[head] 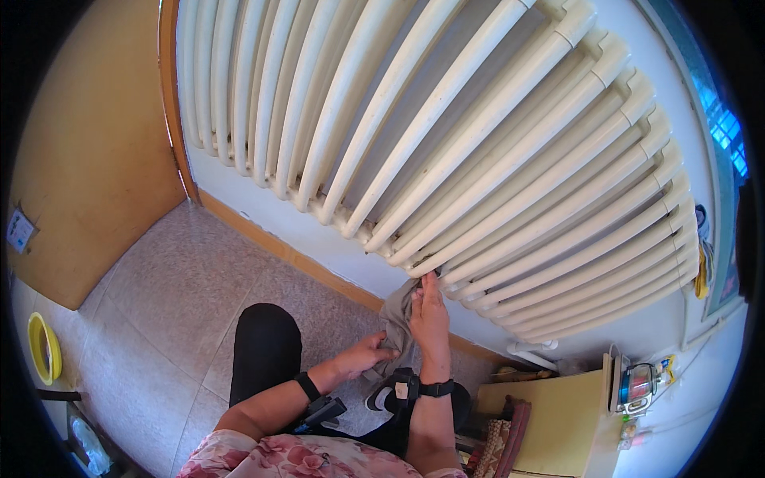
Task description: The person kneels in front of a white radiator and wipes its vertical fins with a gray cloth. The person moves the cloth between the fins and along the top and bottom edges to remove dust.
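Note:
A large cream column radiator fills the upper part of the view. At its lower end, near the middle, my right hand presses its raised fingers and a grey cloth against the bottom of the columns. Part of the cloth shows in the gap between two columns. The rest hangs down between my hands. My left hand, below and to the left, holds the hanging part of the cloth between thumb and fingers. The tips of my right fingers are partly hidden at the radiator.
A wooden door stands at the left, with a yellow basin on the tiled floor. Wooden skirting runs under the radiator. A pale yellow cabinet at the lower right bears a glass kettle. Folded textiles lie beside it.

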{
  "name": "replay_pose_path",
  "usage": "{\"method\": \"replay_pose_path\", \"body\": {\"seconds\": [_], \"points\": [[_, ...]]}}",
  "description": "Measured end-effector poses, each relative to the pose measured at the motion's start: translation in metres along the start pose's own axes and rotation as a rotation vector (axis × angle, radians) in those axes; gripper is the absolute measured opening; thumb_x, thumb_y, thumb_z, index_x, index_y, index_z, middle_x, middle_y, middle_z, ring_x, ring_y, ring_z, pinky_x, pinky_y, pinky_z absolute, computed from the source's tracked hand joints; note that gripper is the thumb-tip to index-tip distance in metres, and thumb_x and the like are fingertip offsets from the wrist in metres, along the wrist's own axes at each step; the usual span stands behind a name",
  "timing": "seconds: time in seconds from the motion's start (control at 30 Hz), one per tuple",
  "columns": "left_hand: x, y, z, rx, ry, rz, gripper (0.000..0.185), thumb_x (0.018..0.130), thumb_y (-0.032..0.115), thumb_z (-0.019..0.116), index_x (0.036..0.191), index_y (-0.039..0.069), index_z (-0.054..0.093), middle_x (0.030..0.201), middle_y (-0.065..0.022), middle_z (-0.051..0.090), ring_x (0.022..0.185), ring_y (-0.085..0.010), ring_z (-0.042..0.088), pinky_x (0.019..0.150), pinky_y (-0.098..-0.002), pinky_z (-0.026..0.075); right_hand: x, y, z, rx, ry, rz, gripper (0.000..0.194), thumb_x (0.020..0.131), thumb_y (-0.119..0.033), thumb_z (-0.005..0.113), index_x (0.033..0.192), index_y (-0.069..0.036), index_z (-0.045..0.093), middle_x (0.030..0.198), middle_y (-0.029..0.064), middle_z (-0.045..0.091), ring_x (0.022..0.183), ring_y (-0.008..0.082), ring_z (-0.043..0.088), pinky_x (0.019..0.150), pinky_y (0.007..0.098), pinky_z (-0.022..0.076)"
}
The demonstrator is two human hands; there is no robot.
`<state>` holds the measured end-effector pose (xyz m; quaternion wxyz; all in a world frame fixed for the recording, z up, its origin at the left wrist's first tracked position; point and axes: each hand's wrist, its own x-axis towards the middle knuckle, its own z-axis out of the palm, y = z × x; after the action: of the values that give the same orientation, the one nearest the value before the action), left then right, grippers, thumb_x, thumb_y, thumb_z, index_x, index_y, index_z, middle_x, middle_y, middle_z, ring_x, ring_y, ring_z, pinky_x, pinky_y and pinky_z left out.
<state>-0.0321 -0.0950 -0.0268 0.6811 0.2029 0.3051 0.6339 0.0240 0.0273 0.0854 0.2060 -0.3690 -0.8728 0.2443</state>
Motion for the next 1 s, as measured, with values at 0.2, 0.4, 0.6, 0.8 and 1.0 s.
{"method": "replay_pose_path", "body": {"seconds": [0.2,0.4,0.6,0.8,1.0], "points": [[0.002,-0.001,0.000,-0.012,0.034,-0.007,0.040,0.088,0.008,0.061,0.124,-0.002,0.049,0.112,-0.0081,0.061,0.098,-0.0148,0.058,0.086,-0.0288,0.047,0.005,0.000,0.003,1.086,0.167,0.109,0.043,0.096,-0.006,0.046,0.138,-0.001,0.041,0.133,0.0201,0.053,0.082,0.0169,0.062,0.051,0.0238,0.0451],[0.008,0.011,0.005,-0.053,0.015,-0.031,0.042,0.090,0.005,0.058,0.130,0.000,0.044,0.115,-0.0088,0.061,0.100,-0.0161,0.061,0.088,-0.0297,0.050,0.015,-0.008,0.007,1.149,0.073,0.212,0.036,0.100,-0.009,0.041,0.134,0.001,0.041,0.132,0.0189,0.051,0.063,0.0108,0.058,0.044,0.0213,0.0441],[0.010,0.014,0.013,-0.037,0.033,-0.036,0.045,0.088,0.009,0.062,0.128,0.000,0.044,0.110,-0.0075,0.061,0.094,-0.0143,0.061,0.082,-0.0277,0.050,0.028,0.002,0.023,0.492,0.103,0.059,0.034,0.100,-0.011,0.040,0.132,0.001,0.039,0.115,0.0151,0.059,0.062,0.0146,0.061,0.050,0.0252,0.0521],[0.005,0.013,0.006,0.185,0.076,-0.117,0.042,0.087,0.010,0.063,0.124,-0.001,0.046,0.108,-0.0080,0.061,0.091,-0.0139,0.060,0.079,-0.0277,0.049,-0.005,0.005,0.032,0.266,0.159,-0.001,0.049,0.097,-0.005,0.043,0.143,-0.004,0.027,0.139,0.0179,0.047,0.080,0.0179,0.067,0.053,0.0231,0.0485],[0.009,-0.006,-0.003,0.062,0.045,-0.032,0.041,0.087,0.007,0.061,0.124,-0.002,0.047,0.110,-0.0099,0.062,0.095,-0.0161,0.061,0.082,-0.0296,0.050,-0.001,0.001,0.020,0.962,0.099,0.090,0.049,0.096,-0.004,0.042,0.143,-0.003,0.029,0.142,0.0163,0.044,0.081,0.0183,0.068,0.048,0.0196,0.0444]]}}
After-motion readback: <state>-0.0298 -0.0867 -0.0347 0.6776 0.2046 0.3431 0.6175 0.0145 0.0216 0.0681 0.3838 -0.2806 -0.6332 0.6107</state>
